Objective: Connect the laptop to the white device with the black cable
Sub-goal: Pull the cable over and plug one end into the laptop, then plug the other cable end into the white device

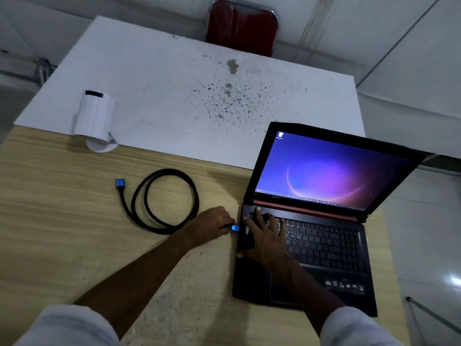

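Shown from above, the left hand (215, 224) pinches one blue-shelled plug (235, 228) of the black cable (166, 199) and holds it against the left edge of the laptop (303, 248), where the port presumably sits; the socket itself is hidden from this angle. The right hand (265, 237) lies flat, fingers spread and gripping nothing, on the laptop's near-left corner and keyboard, apparently bracing the machine against the sideways push. Whether the plug is already seated or only touching the edge cannot be told.

To do this step well, the plug should likely be kept level with the tabletop and square to the laptop's side, then pressed straight in with steady force while the right hand stops the base from sliding across the wooden table (62, 221). Forcing a tilted plug could strain the port.

The remainder of the cable rests in a loose coil on the table, left of the laptop, its free blue plug (120, 183) lying at the far-left of the coil. The white device (94, 116) stands well apart, at the seam between wood and white board (174, 83), not yet connected.
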Demonstrator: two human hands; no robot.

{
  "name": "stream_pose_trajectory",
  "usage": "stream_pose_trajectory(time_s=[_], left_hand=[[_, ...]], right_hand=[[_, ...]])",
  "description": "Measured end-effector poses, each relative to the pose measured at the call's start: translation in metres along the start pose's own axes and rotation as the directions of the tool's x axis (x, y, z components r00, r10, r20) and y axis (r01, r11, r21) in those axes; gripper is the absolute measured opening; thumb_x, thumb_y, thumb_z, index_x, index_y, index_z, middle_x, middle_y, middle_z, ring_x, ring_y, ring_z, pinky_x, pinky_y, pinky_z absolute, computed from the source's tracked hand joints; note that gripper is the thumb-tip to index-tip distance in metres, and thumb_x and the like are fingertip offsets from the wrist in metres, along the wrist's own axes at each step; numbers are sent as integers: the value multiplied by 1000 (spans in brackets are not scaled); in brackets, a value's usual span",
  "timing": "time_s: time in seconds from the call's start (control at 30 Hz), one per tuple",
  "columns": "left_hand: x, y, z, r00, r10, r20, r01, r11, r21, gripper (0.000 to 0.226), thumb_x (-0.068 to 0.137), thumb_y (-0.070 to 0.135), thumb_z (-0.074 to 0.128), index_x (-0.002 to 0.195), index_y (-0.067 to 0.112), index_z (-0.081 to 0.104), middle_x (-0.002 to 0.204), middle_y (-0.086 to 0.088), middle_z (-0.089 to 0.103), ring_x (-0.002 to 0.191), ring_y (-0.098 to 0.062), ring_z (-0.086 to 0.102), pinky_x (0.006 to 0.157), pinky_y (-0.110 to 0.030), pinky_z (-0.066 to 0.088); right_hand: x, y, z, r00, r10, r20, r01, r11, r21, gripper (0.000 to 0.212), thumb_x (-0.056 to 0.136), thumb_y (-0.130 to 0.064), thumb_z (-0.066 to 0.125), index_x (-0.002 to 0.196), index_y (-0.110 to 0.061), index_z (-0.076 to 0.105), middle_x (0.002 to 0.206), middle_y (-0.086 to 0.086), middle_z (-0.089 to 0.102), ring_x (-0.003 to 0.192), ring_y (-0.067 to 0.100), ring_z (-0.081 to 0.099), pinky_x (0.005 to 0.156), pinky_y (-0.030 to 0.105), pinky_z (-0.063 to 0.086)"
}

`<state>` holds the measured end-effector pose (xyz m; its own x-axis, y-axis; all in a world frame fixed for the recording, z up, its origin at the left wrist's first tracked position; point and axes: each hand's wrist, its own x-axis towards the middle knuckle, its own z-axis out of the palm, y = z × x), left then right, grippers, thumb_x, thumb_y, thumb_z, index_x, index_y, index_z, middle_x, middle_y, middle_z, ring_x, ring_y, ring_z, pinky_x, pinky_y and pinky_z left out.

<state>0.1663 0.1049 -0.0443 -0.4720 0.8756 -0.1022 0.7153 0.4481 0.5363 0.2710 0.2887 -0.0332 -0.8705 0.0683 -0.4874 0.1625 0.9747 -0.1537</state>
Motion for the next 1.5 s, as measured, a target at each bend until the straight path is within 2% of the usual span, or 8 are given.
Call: stream_pose_trajectory(time_s=[0.43,0.63,0.77,0.93,1.07,1.23,1.4,1.5], left_hand=[[0,7,0,999,-37,12,35,992,122,22,94,22,54,108,10,66,106,-10,70,103,-26,56,85,-39,45],[-1,18,-2,981,-189,37,189,982,8,17,91,19,59,106,10,62,105,-12,67,103,-26,55,82,-36,43],[-7,22,-4,956,-286,66,284,958,32,35,89,22,62,123,14,57,120,-9,64,114,-28,54,92,-42,47],[-32,9,-6,933,-346,-99,359,912,196,47,90,30,62,134,19,51,131,-5,59,123,-26,50,101,-38,41],[-65,-7,-12,917,-334,-219,376,908,188,45,86,38,63,128,21,56,125,-3,61,120,-24,52,98,-39,43],[-117,-28,-31,742,-508,-437,572,820,20,30,88,27,64,117,17,65,111,-9,64,104,-29,61,86,-42,53],[-149,-56,-43,370,-869,-328,730,491,-475,42,91,21,64,129,5,52,121,-23,53,103,-36,60,88,-46,54],[-155,-71,-44,316,-904,-288,669,427,-608,36,91,15,64,120,-1,50,109,-25,64,100,-36,64,82,-45,54]], right_hand=[[-3,-5,-8,1000,1,29,0,999,-32,101,67,-63,72,148,-35,17,164,8,-4,148,40,-5,113,68,-5],[-7,-7,-11,1000,-5,26,6,999,-47,100,68,-63,72,147,-35,18,164,8,-3,148,40,-2,113,69,-3],[-10,-7,-11,1000,-6,25,7,1000,-29,99,70,-62,71,148,-35,17,164,8,-4,148,41,-4,113,69,-3],[-9,-8,-13,999,-26,27,26,999,-22,97,71,-66,68,147,-31,20,164,10,0,148,41,-4,114,68,-2],[-9,-16,-8,998,11,-56,-12,1000,-21,77,83,-66,53,144,-27,28,162,12,10,148,40,2,115,65,0],[-5,-63,0,973,-109,-204,100,994,-52,56,95,-45,47,142,-18,36,157,15,26,146,37,17,117,56,15],[-2,-121,2,964,-216,-156,219,976,2,46,93,-33,50,136,-16,43,137,11,52,127,31,40,103,43,37],[4,-138,6,973,-193,-124,186,980,-72,41,93,-28,47,132,-14,45,127,11,53,119,30,42,95,39,40]])
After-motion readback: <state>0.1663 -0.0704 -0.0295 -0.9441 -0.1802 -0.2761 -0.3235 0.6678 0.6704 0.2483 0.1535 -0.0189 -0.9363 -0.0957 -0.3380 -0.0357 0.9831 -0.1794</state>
